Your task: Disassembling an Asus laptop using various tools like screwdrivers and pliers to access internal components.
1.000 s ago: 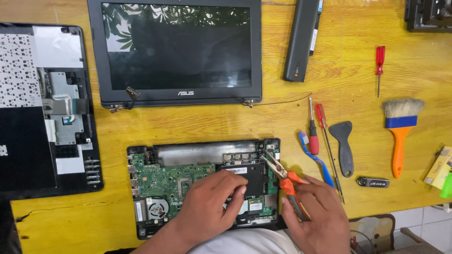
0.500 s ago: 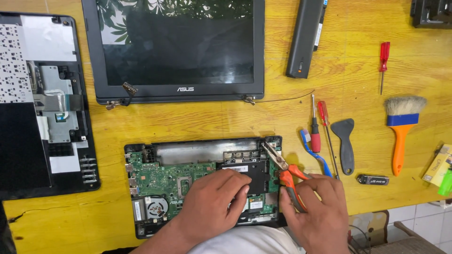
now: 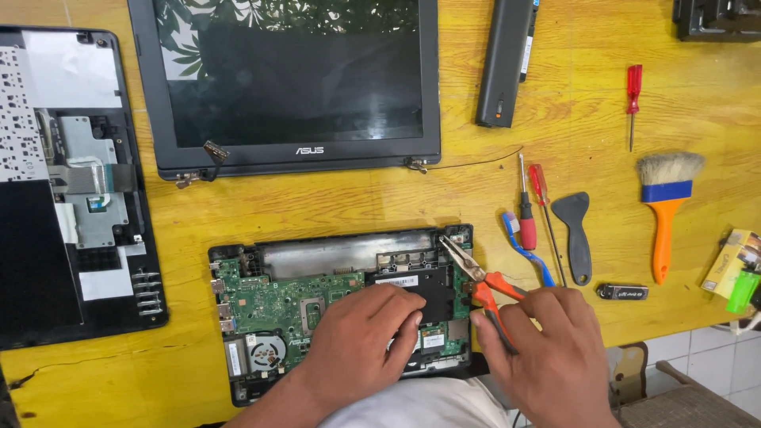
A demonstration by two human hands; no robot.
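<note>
The right hand [image 3: 547, 357], fingers wrapped round the orange handles, holds needle-nose pliers [image 3: 476, 277] whose tips sit at the upper right corner of the opened laptop base [image 3: 341, 309] in the lower middle of the frame, while the left hand [image 3: 361, 341] lies flat on its green board, fingers pressed together. If the metal tips slip (whether they pinch anything is hard to tell), they could, I judge, scratch the board or tear a small connector. The yellow wooden table [image 3: 380, 206] also carries a detached screen [image 3: 293, 79] at upper centre, a keyboard panel [image 3: 63, 182] at left, screwdrivers and an orange-handled brush [image 3: 666, 206] at right; white floor tiles show lower right.
</note>
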